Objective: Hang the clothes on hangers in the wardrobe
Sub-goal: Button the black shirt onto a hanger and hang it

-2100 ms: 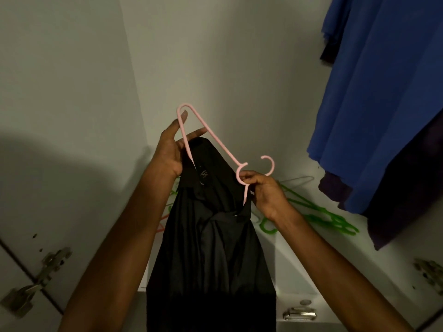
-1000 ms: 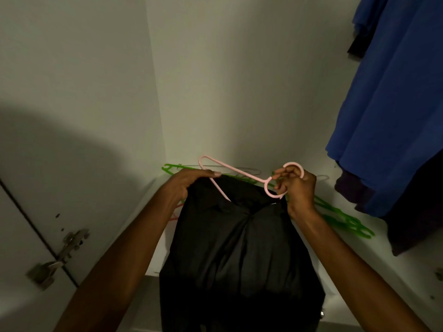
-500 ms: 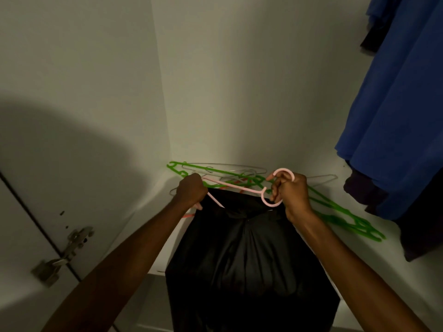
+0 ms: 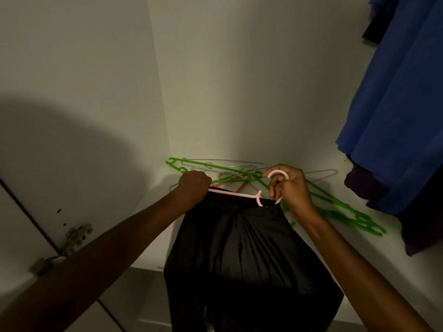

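A black garment (image 4: 244,255) hangs on a pink hanger (image 4: 236,194) in front of the wardrobe's open compartment. My left hand (image 4: 194,186) grips the hanger's left end together with the cloth there. My right hand (image 4: 288,185) holds the pink hook and neck of the hanger, its fingers curled round them. The hanger lies almost level, and most of its right arm is hidden inside the garment.
Several loose green, grey and red hangers (image 4: 242,174) lie on the white wardrobe floor (image 4: 318,238) behind my hands. A blue garment (image 4: 395,97) and dark clothes (image 4: 422,212) hang at the right. The white side panel (image 4: 96,92) with a hinge (image 4: 74,236) stands at the left.
The hanger with the black garment has come down from a tilted, raised pose to near level just above the wardrobe floor. My left hand has closed round its left end.
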`<state>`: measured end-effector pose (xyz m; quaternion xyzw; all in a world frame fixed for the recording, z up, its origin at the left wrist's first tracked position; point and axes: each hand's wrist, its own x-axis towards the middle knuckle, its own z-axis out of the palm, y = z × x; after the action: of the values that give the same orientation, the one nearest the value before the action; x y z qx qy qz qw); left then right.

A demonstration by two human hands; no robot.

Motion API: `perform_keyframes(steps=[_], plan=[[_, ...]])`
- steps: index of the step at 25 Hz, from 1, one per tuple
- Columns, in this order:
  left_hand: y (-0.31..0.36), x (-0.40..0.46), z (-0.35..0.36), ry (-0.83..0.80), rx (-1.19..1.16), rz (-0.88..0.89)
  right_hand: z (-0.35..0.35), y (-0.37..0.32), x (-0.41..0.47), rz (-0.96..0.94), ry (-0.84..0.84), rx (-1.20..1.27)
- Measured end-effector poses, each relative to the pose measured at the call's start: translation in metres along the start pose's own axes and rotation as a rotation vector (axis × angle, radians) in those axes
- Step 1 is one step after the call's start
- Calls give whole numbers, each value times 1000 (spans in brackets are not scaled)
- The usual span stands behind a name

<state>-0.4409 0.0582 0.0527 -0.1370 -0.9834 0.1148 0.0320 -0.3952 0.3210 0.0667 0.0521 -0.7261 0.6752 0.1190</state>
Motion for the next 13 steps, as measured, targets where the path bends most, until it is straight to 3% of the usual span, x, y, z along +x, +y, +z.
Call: perform_keyframes(steps=[3,13], plan=[[13,2,-12,57,76,8,11,-8,5,-55,-59,-53],[72,-14,-52,598,-477,-17,44,-8,54,31,-28,-206]])
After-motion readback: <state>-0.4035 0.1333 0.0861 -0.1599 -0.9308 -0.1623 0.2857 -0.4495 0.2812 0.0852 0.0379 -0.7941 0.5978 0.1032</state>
